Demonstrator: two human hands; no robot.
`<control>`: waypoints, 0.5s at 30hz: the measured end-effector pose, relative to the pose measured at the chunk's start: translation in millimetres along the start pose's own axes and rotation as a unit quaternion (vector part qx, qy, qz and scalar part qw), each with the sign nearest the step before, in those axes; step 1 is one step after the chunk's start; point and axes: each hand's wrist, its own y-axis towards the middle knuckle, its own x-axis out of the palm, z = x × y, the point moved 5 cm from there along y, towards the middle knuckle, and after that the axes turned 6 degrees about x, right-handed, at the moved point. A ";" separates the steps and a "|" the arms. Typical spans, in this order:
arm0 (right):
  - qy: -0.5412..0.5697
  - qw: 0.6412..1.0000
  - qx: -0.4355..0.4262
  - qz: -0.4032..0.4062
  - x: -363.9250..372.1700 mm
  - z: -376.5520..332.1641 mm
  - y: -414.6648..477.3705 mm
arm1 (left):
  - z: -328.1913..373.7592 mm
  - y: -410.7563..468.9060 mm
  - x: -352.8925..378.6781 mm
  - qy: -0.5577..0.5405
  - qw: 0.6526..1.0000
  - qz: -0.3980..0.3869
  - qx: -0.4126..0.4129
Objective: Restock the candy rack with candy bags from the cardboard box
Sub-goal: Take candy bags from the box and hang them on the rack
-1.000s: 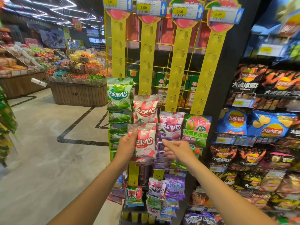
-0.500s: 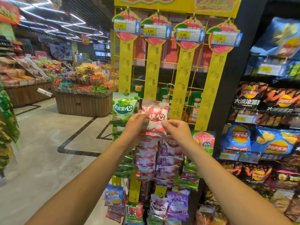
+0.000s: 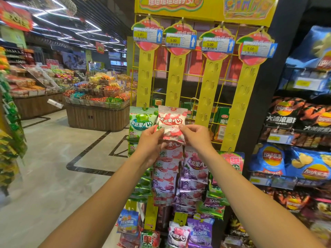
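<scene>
A yellow candy rack point(image 3: 209, 97) with four hanging strips stands in front of me. Both hands hold a red-and-white candy bag point(image 3: 171, 123) against the second strip. My left hand point(image 3: 149, 140) pinches its lower left edge and my right hand point(image 3: 194, 135) pinches its right edge. A green candy bag point(image 3: 140, 122) hangs on the first strip just to the left. More red, purple point(image 3: 195, 167) and green bags hang below my hands. The cardboard box is not in view.
Shelves of chip bags point(image 3: 293, 158) fill the right side. Price tags point(image 3: 179, 41) top each strip, whose upper parts are bare. A wooden candy bin point(image 3: 96, 117) stands at the back left across the tiled floor point(image 3: 44, 167). Green packets point(image 3: 10, 122) hang at the far left.
Both hands rose with the red-and-white bag from the lower rows to the top of the second strip's stack. The camera tilted up, showing the rack's header.
</scene>
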 end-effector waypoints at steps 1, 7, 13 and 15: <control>-0.004 1.000 0.002 0.000 1.5 4.7 -0.3 | -3.7 0.7 -1.2 0.001 1.000 -0.002 -0.001; 0.010 1.000 0.014 -0.006 4.8 29.2 -2.0 | -18.2 -5.5 -7.9 0.025 1.000 -0.006 0.001; 0.013 0.999 0.041 -0.018 9.1 49.7 -5.5 | -42.6 -12.8 -36.4 0.072 0.996 0.040 0.024; 0.027 0.998 0.048 -0.021 10.2 52.6 -9.1 | -49.4 -15.5 -43.4 0.077 0.995 0.059 0.023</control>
